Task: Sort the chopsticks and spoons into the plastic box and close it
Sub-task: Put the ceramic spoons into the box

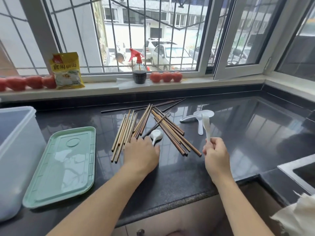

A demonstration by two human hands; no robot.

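Head view: slim wooden chopsticks [146, 126] fan across the glossy black worktop [187, 176]; left hand [141, 154] lies flat-fingered on their near ends beside a small white spoon [156, 135], right hand [215, 155] pinches a white plastic spoon [206, 126] upright; clear plastic box [15, 150] and mint lid [63, 166] sit far left

One head-worn camera looks forward and down, close over the dark countertop [179, 176] toward the window [144, 31].
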